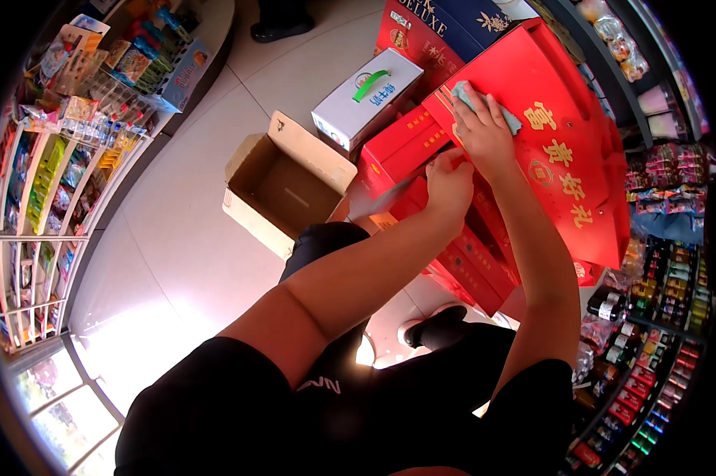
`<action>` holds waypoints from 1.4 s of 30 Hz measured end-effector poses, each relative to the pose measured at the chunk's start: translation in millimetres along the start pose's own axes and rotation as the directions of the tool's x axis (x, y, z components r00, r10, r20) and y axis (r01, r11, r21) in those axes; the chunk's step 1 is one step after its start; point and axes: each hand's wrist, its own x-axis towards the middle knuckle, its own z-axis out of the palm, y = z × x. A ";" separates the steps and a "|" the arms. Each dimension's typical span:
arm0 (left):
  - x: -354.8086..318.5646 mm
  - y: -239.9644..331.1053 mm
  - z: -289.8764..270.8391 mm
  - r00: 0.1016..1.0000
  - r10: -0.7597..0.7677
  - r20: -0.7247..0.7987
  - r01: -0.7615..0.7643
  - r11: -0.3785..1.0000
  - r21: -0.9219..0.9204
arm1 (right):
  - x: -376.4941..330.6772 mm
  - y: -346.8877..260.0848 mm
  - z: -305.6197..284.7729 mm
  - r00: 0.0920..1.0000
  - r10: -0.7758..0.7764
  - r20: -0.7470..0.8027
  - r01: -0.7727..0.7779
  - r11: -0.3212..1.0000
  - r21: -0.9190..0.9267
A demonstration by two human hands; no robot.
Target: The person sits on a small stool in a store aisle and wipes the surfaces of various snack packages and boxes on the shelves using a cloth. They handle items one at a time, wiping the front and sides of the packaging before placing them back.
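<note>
The right hand (486, 136) holds a crumpled, soft blue-green cloth (512, 120) beneath its nearly straight fingers, against the smooth, flat red face of a gold-lettered bag (544, 151). Just beside the bag's edge, the left hand (451, 186) has its fingers curled, and whether they pinch anything I cannot tell; to its left stand an open cardboard carton (290, 190) and an oblong white box (370, 95) with a green handle (371, 86).

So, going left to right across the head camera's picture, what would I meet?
Curved goods rack → open cardboard box → white carton with a green handle → left hand → right hand on a greenish cloth against a red gift bag → dark shelving.
</note>
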 end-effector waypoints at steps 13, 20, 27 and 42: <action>4.5 -9.2 4.1 0.998 0.049 0.032 -0.049 0.999 -0.010 | -70.0 -17.2 43.4 0.966 -0.055 0.254 0.076 0.994 -0.076; -11.9 -0.8 10.5 0.999 0.009 0.040 -0.005 0.996 -0.089 | -66.4 30.2 -75.5 0.986 0.166 0.013 -0.160 0.966 -0.201; -32.1 3.8 22.0 0.996 -0.005 0.088 0.010 0.999 -0.050 | -139.5 24.4 -49.3 0.971 0.140 0.194 -0.111 0.982 -0.154; -37.1 -34.3 48.3 0.973 -0.077 0.216 0.078 0.997 0.001 | -221.9 46.1 -100.2 0.965 0.262 0.011 -0.253 0.939 -0.234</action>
